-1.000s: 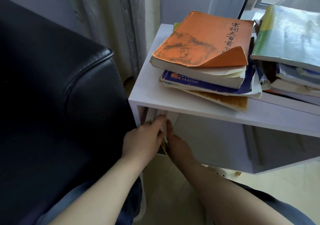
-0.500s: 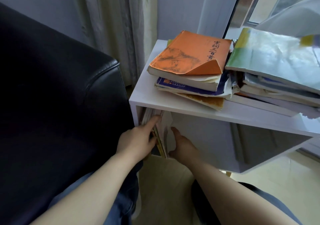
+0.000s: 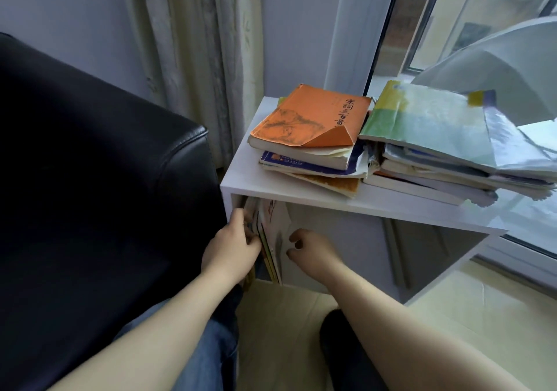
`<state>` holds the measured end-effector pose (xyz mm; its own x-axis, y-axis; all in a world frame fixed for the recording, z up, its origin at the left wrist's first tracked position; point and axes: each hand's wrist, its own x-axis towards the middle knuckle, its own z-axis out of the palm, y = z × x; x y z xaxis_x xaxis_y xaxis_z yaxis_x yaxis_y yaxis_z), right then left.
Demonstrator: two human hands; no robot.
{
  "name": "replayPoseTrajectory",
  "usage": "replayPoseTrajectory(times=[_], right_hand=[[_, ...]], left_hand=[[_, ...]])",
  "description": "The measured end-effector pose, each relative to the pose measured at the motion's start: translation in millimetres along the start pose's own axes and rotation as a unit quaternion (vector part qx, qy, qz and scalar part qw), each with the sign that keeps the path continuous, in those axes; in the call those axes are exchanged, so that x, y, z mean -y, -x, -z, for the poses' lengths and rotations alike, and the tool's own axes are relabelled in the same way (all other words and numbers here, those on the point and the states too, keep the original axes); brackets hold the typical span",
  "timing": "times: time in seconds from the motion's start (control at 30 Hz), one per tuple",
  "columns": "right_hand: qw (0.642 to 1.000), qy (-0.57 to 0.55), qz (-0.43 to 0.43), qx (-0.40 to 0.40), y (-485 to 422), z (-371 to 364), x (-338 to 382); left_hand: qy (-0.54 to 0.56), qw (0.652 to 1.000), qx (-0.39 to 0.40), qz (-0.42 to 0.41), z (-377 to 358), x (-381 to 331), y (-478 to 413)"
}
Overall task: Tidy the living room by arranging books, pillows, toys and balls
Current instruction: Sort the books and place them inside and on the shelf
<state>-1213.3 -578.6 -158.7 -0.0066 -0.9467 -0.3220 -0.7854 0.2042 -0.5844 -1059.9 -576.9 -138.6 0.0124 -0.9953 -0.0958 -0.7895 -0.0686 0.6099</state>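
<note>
Several thin upright books point(image 3: 272, 234) stand at the left end of the lower compartment of a white shelf unit point(image 3: 241, 176). My left hand point(image 3: 232, 249) grips their front edges from the left, fingers reaching up along them. My right hand point(image 3: 310, 247) is just right of the outermost white cover, fingers loosely curled and fingertips at the cover, holding nothing. On the shelf top lie two flat stacks: one topped by an orange book point(image 3: 310, 116) with a curled corner, and one topped by a green-and-white book point(image 3: 428, 119).
A black leather sofa arm point(image 3: 105, 179) stands tight against the shelf's left side. Curtains point(image 3: 193, 44) and a window point(image 3: 470, 20) are behind. The rest of the lower compartment point(image 3: 376, 246) to the right holds nothing. Pale floor point(image 3: 280, 330) lies below, between my knees.
My right hand has drawn back from lying flat against the upright books, and its fingers have curled. My left hand stays on the books. The view has pulled back and tilted up.
</note>
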Motion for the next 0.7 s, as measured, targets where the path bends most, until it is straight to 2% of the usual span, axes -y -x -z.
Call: replayPoseTrajectory(times=[0.07,0.27,0.53,0.6,0.7], right_hand=[[0.999,-0.007,0.015,-0.029,10.2,13.7,10.1],[0.980,-0.006,0.078,-0.184,45.8,71.2,40.1],[0.927,0.108,0.116,-0.341,66.6,136.4,32.4],[0.919,0.149,0.098,-0.351,61.3,151.5,28.9],[0.932,0.189,0.043,-0.305,46.8,168.9,23.4]], left_hand=[[0.005,1.000,-0.006,-0.029,9.3,-8.1,4.8],[0.003,0.986,-0.063,-0.153,42.3,-51.0,13.5],[-0.129,0.953,-0.111,-0.250,68.5,-106.3,-5.3],[-0.178,0.944,-0.102,-0.259,70.1,-116.2,-18.3],[-0.224,0.942,-0.037,-0.245,66.8,-128.2,-40.1]])
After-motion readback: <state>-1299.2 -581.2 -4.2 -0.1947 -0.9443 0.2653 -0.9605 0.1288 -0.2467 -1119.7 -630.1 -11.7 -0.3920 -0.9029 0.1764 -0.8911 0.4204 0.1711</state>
